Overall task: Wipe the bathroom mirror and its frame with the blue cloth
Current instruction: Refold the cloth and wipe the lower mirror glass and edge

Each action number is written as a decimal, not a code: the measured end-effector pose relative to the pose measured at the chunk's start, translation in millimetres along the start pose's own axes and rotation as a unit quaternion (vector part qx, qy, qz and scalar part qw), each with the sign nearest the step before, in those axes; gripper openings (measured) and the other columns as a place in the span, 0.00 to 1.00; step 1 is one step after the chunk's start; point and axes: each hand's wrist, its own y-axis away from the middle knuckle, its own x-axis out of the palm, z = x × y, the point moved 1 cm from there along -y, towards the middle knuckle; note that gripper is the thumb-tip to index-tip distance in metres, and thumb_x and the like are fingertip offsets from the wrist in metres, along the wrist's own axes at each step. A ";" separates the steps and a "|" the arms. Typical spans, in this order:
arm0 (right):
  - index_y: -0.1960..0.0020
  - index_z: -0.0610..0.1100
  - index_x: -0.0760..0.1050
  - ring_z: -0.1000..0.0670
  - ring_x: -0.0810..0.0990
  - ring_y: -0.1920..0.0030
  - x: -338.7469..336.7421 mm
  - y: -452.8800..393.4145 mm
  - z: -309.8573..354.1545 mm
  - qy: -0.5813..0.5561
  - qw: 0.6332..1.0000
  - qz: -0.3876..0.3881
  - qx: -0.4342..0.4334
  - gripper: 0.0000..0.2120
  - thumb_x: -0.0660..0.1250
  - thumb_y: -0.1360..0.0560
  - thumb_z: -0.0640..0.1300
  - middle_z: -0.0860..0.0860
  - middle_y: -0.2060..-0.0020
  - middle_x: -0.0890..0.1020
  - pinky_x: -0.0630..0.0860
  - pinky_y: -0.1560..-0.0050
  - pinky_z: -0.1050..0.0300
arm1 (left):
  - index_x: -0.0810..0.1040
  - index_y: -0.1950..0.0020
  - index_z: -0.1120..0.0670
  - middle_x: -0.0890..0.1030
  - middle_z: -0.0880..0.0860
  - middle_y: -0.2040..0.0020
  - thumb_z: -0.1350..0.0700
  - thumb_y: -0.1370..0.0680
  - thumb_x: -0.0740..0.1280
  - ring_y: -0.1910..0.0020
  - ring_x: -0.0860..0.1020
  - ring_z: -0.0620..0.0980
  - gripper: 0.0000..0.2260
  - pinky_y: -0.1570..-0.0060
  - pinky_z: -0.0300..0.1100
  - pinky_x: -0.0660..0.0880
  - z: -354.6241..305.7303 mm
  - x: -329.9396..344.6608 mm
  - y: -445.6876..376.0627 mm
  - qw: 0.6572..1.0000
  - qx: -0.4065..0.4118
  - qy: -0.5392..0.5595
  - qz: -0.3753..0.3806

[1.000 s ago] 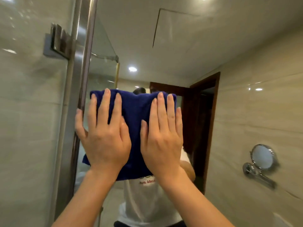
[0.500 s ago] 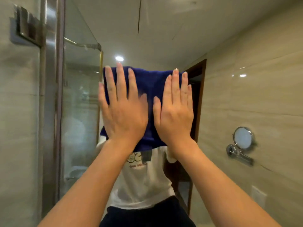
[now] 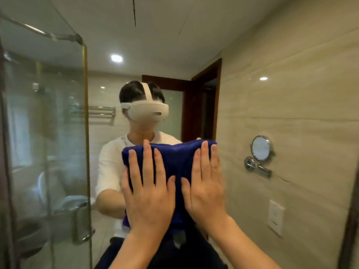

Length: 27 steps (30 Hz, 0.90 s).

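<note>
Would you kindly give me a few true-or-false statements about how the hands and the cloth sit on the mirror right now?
1. Both hands press flat on the blue cloth. True.
2. The left hand pinches the cloth's corner. False: its fingers lie straight on it.
3. The right hand hangs away from the cloth. False: it presses the cloth's right side.
4. A small round mirror shows on the tiled wall to the right. True.
</note>
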 end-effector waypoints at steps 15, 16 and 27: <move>0.23 0.31 0.53 0.36 0.51 0.22 -24.7 -22.1 -112.1 0.031 0.993 -0.077 0.084 0.30 0.47 0.17 0.50 0.34 0.24 0.55 0.53 0.22 0.42 | 0.52 0.20 0.58 0.53 0.56 0.19 0.49 0.17 0.54 0.20 0.50 0.58 0.28 0.24 0.57 0.55 -120.5 16.3 -61.1 0.995 0.061 0.045 -0.063; 0.23 0.30 0.53 0.35 0.51 0.22 -23.0 5.8 -118.1 0.039 0.993 -0.068 0.085 0.29 0.47 0.17 0.50 0.34 0.24 0.55 0.53 0.22 0.42 | 0.52 0.20 0.59 0.54 0.56 0.20 0.49 0.17 0.55 0.20 0.50 0.58 0.29 0.24 0.57 0.54 -127.8 25.4 -35.9 0.995 0.071 0.044 -0.050; 0.23 0.33 0.52 0.37 0.50 0.22 -33.0 44.4 -174.1 0.020 0.996 -0.031 0.086 0.29 0.48 0.17 0.52 0.36 0.23 0.54 0.53 0.22 0.43 | 0.52 0.20 0.60 0.54 0.58 0.20 0.49 0.17 0.54 0.20 0.49 0.59 0.28 0.24 0.57 0.52 -185.0 38.8 -8.6 0.998 0.053 0.039 0.015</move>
